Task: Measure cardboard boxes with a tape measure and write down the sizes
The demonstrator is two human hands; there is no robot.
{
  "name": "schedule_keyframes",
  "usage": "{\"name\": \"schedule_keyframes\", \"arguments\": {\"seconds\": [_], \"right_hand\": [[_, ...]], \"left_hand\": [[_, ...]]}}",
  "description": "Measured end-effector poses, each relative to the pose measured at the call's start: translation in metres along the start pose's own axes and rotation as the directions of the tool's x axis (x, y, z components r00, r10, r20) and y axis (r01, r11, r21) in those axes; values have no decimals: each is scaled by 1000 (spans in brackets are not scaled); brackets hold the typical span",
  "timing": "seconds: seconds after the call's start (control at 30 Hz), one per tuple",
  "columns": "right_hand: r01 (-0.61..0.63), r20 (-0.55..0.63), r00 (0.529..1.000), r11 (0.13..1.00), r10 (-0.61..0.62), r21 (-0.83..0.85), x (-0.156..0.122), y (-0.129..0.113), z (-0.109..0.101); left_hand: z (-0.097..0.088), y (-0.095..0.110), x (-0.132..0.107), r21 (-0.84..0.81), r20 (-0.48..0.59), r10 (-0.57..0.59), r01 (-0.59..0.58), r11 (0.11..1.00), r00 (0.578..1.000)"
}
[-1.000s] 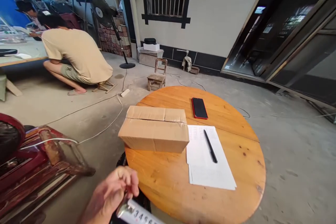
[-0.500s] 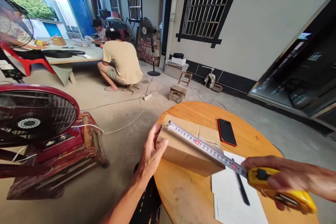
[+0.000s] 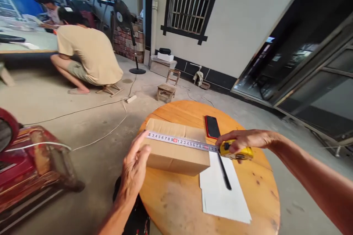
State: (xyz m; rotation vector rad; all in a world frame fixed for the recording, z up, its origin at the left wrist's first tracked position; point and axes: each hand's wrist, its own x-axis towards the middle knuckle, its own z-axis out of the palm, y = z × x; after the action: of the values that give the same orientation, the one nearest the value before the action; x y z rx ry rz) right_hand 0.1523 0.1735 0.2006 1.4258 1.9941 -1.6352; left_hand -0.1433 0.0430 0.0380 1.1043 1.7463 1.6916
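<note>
A brown cardboard box (image 3: 176, 154) lies on a round wooden table (image 3: 179, 205). A white measuring tape (image 3: 179, 141) is stretched along the box's top front edge. My left hand (image 3: 135, 167) presses the tape's end against the box's left end, thumb and fingers pinched on it. My right hand (image 3: 242, 141) is closed around the yellow tape measure case (image 3: 237, 153) at the box's right end. A black pen (image 3: 224, 172) lies on a white sheet of paper (image 3: 223, 191) to the right of the box. A red-edged phone (image 3: 212, 126) lies behind.
A person in a beige shirt (image 3: 91, 58) squats on the concrete floor at left, another person beyond at a long table. A red fan base (image 3: 33, 161) stands at left. A small wooden stool (image 3: 167, 90), a pedestal fan (image 3: 125, 18) and loose cables (image 3: 104, 136) are on the floor.
The tape has been laid along the box's front top edge. My right hand moved left with the case to the box's right end. The camera turned slightly.
</note>
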Motion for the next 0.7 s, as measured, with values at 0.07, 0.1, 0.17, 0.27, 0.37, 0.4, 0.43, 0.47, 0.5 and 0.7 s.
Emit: {"name": "schedule_keyframes", "arguments": {"seconds": [0.07, 0.1, 0.17, 0.27, 0.37, 0.4, 0.43, 0.47, 0.5, 0.7], "right_hand": [[4, 5, 1000, 1000, -3, -23, -1, 2, -5], [6, 12, 1000, 999, -6, -38, -1, 3, -6], [25, 26, 999, 997, -23, -70, 0, 3, -6], [50, 27, 999, 994, -48, -95, 3, 4, -6], [60, -20, 998, 995, -62, -75, 1, 9, -8], [63, -44, 997, 996, -65, -58, -1, 12, -9], [71, -82, 994, 997, -73, -32, -3, 16, -9], [84, -126, 989, 996, -83, 7, -7, 21, -8], [108, -178, 979, 992, -95, 62, -11, 26, -3], [230, -249, 964, 766, -94, 600, -33, 52, 94]], "left_hand": [[0, 0, 0, 22, -13, -14, 14, 1000, 1000], [0, 0, 0, 29, -18, -19, 19, 999, 1000], [0, -1, 0, 36, -26, -23, 24, 999, 999], [-1, 1, -2, 45, -30, -31, 32, 998, 999], [0, 3, -5, 52, -41, -24, 26, 998, 999], [1, 3, -7, 54, -51, -9, 12, 998, 999], [3, 3, -8, 53, -62, 9, -6, 999, 998], [4, 3, -9, 52, -68, 26, -23, 998, 997], [5, 3, -10, 48, -65, 41, -38, 998, 997], [-6, -1, -4, -2, 106, 129, -129, 992, 986]]}}
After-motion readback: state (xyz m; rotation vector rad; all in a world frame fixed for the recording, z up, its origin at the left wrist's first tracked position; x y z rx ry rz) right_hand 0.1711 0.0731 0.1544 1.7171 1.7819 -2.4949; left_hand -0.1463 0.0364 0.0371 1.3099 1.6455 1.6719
